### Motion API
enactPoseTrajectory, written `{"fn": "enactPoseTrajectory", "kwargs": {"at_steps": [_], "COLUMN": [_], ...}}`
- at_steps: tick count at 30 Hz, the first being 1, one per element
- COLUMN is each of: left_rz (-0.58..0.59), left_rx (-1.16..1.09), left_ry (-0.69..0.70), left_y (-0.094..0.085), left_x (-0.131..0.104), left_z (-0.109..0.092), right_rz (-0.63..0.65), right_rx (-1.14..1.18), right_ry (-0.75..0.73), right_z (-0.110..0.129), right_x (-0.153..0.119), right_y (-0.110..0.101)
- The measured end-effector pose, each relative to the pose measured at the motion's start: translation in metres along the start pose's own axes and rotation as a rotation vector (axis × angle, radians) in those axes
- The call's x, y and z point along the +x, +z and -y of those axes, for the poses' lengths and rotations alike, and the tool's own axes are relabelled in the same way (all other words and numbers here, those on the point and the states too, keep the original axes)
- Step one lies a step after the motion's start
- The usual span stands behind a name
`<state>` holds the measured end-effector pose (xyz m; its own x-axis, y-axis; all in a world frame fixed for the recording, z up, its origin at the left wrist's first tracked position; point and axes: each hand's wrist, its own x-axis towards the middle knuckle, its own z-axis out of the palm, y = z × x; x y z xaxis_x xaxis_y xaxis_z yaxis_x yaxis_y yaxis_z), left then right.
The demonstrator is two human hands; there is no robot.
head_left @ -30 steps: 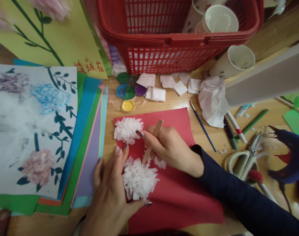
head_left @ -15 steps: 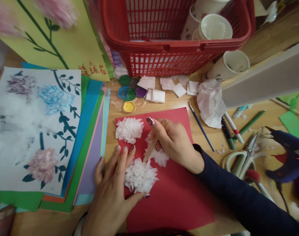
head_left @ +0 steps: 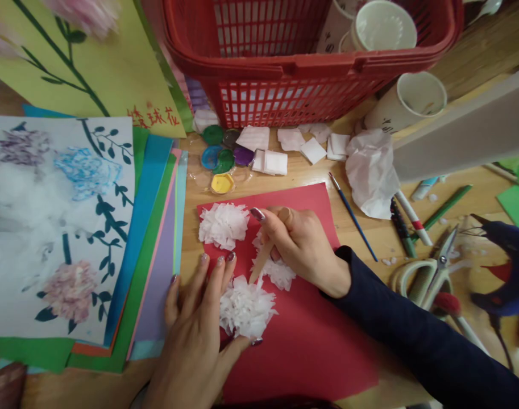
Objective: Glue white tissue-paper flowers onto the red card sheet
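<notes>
My right hand [head_left: 304,247] is closed around a tan wooden stick with a tapered end [head_left: 263,260]. The stick's tip points down at the upper edge of a white tissue-paper flower [head_left: 248,307]. My left hand [head_left: 202,332] lies with fingers spread beside that flower, its thumb along the lower edge. All this is on a red sheet of paper [head_left: 306,346]. A second white paper flower [head_left: 224,225] sits at the sheet's upper left. White ruffled paper [head_left: 281,275] shows beneath my right hand, which partly hides it.
Behind the sheet stand a red basket [head_left: 250,105] with paper cups and small paint pots [head_left: 222,183]. A paintbrush [head_left: 353,217], scissors [head_left: 440,261] and a dark blue glue gun [head_left: 509,238] lie to the right. Coloured papers [head_left: 154,295] and a flower picture [head_left: 33,307] are stacked left.
The view has shifted slightly, so the surroundings sit a little differently in the frame. Both hands keep nearly the same pose, and the stick's tip stays at the same white flower.
</notes>
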<state>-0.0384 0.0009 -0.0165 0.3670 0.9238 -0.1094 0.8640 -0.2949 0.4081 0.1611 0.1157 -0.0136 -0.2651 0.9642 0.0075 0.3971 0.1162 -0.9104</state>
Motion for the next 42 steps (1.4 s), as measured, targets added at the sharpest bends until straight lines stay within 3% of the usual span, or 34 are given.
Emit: {"fn": "enactPoseTrajectory", "kwargs": {"at_steps": [8,12,18,21,24,27,34,42], "left_rz": [-0.014,-0.020,-0.032,-0.040,-0.065,-0.061,-0.045,-0.039], "left_rx": [0.014,0.005,-0.018,-0.018,0.002,0.008,-0.010,-0.019], "left_ry": [-0.009,-0.010,0.021,0.031,0.050,0.069,0.052,0.050], "left_y": [0.001,0.001,0.002,0.004,0.007,0.008,0.009,0.007], "left_x": [0.002,0.004,0.005,0.005,0.005,0.005,0.005,0.005], "left_z": [-0.001,-0.001,0.000,0.002,0.004,0.006,0.007,0.007], "right_rz": [-0.010,-0.200,-0.517,-0.455,-0.275,-0.211,-0.190,-0.305], "right_rx": [0.085,0.162,0.281,0.245,0.137,0.075,0.064,0.122], "right_ry": [-0.061,0.010,0.025,-0.061,-0.114,-0.113,-0.087,-0.044], "right_z": [0.003,0.008,0.030,0.034,0.026,0.016,0.010,0.020], "right_x": [-0.002,0.000,-0.003,-0.013,-0.024,-0.029,-0.028,-0.026], "right_y": [0.001,-0.006,-0.037,-0.036,-0.020,-0.005,-0.002,-0.013]}}
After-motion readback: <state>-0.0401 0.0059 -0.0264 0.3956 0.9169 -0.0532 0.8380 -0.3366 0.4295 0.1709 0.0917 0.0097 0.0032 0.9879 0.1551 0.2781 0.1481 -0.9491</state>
